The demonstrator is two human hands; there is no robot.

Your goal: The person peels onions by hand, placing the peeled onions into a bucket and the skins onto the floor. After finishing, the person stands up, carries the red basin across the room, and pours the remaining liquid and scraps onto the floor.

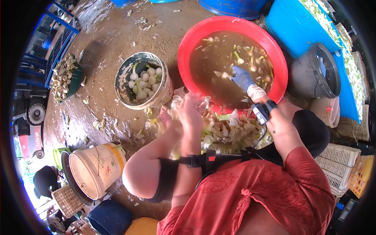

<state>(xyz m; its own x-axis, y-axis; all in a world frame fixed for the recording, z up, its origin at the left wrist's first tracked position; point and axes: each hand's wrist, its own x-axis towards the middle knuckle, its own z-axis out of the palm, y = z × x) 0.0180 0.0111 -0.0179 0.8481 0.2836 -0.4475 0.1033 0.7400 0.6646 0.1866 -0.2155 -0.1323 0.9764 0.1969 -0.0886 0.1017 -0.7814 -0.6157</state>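
Observation:
My right hand (pixel 242 78), in a blue glove, reaches over the murky water of a red basin (pixel 183 58). Its curled fingertips meet a white garlic bulb (pixel 225 75) at the surface. More bulbs with green stems (pixel 239 59) float beyond it, among loose skins. My bare left hand (pixel 190 111) is raised above a heap of pale peelings (pixel 223 131), left of the basin's near rim. Blur and the angle hide its fingers and anything in them. To its left stands a stained bucket (pixel 166 88) partly filled with clean white bulbs (pixel 147 83).
A green tub of unpeeled bulbs (pixel 64 78) stands far left. White buckets (pixel 96 168) lie tilted at lower left. At right are a grey bucket (pixel 313 74), a blue tub (pixel 288 31) and a white crate (pixel 337 166). Scraps litter the wet floor (pixel 102 35).

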